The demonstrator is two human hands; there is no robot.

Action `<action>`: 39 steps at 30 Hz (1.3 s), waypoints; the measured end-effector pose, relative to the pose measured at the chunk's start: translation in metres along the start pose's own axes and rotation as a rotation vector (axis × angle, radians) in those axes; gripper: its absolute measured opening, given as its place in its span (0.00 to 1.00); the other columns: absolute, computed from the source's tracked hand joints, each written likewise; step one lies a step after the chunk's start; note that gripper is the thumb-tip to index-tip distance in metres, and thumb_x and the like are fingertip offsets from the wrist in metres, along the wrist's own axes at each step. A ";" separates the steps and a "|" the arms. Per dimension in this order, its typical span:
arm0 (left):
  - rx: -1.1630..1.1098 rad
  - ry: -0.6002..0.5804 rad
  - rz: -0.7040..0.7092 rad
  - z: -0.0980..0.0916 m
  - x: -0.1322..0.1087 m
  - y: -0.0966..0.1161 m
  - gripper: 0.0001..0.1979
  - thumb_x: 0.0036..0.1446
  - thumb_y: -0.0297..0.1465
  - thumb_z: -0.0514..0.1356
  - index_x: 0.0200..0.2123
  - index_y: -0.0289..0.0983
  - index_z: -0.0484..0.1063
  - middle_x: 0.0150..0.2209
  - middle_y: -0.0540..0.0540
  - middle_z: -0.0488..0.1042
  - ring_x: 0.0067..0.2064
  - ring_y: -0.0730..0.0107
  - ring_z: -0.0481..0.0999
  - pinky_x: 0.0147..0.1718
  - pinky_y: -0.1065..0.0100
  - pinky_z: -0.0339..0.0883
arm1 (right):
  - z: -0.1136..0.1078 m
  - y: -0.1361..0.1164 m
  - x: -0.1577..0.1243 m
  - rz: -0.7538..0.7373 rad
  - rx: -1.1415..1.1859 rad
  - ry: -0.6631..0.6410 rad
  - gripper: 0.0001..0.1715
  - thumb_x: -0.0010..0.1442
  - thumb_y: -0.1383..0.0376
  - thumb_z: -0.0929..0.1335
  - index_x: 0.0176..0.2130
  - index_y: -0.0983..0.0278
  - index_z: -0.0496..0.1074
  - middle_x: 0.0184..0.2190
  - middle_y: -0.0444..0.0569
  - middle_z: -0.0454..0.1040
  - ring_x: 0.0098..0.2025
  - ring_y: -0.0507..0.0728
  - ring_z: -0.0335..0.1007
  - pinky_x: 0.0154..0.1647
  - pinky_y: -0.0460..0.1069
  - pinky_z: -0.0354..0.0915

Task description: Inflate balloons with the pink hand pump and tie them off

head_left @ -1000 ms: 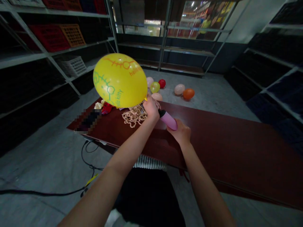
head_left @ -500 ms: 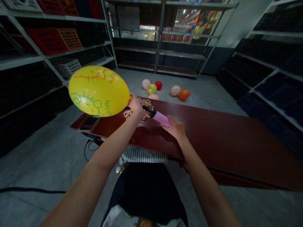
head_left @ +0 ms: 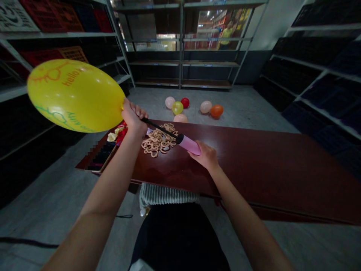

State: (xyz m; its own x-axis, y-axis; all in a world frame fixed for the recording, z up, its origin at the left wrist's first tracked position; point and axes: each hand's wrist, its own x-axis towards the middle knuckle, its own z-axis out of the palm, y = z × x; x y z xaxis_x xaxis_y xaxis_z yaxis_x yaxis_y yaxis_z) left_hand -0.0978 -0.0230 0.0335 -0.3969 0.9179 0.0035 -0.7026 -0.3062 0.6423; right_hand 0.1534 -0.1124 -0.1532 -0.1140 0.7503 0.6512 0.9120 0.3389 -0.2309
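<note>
A large inflated yellow balloon (head_left: pixel 79 98) with orange and green drawings and "hello kitty" lettering extends to the left of my left hand (head_left: pixel 134 114). That hand is closed around the balloon's neck and the near end of the pump, so the joint between them is hidden. My right hand (head_left: pixel 207 154) grips the pink barrel of a hand pump (head_left: pixel 188 145). A long black rod (head_left: pixel 160 127) shows between my two hands. Under the rod, a pile of tan rubber bands or rings (head_left: pixel 158 141) lies on the dark red table (head_left: pixel 254 162).
Loose red and yellow items (head_left: pixel 118 133) and a blurred-out dark object (head_left: pixel 101 156) lie at the table's left end. Behind the table, several balloons, one of them orange (head_left: pixel 216 111), rest on the floor. Shelving (head_left: pixel 180 52) lines the room; a person (head_left: pixel 226 34) stands beyond it.
My left hand and the yellow balloon have moved left and slightly up, away from my right hand. More of the pump's black rod now shows. The view has shifted a little.
</note>
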 end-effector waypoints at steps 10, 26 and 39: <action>0.032 -0.128 -0.014 0.018 -0.037 -0.099 0.26 0.73 0.37 0.52 0.21 0.40 0.48 0.13 0.57 0.46 0.12 0.78 0.48 0.12 0.70 0.45 | 0.005 0.009 -0.003 0.099 -0.025 0.040 0.27 0.57 0.53 0.73 0.51 0.65 0.73 0.39 0.55 0.82 0.37 0.63 0.80 0.38 0.53 0.71; -0.039 -0.012 -0.038 -0.031 -0.037 -0.106 0.27 0.68 0.33 0.57 0.18 0.39 0.50 0.13 0.57 0.48 0.12 0.78 0.49 0.11 0.72 0.45 | 0.001 -0.004 -0.002 -0.029 -0.034 -0.066 0.24 0.59 0.52 0.73 0.50 0.63 0.74 0.40 0.52 0.82 0.39 0.61 0.81 0.37 0.50 0.68; -0.040 0.073 -0.047 -0.046 0.011 -0.021 0.24 0.70 0.32 0.53 0.21 0.39 0.48 0.14 0.57 0.47 0.13 0.78 0.49 0.14 0.72 0.48 | -0.003 -0.008 -0.003 -0.069 -0.074 -0.114 0.21 0.60 0.53 0.73 0.48 0.62 0.74 0.39 0.50 0.82 0.38 0.59 0.79 0.37 0.48 0.65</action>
State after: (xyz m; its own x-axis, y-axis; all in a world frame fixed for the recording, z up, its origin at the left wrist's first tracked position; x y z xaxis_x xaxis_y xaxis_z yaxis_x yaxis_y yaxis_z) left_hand -0.1150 -0.0177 -0.0157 -0.4039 0.9111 -0.0824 -0.7438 -0.2747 0.6093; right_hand 0.1476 -0.1193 -0.1507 -0.2178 0.7875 0.5765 0.9265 0.3526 -0.1315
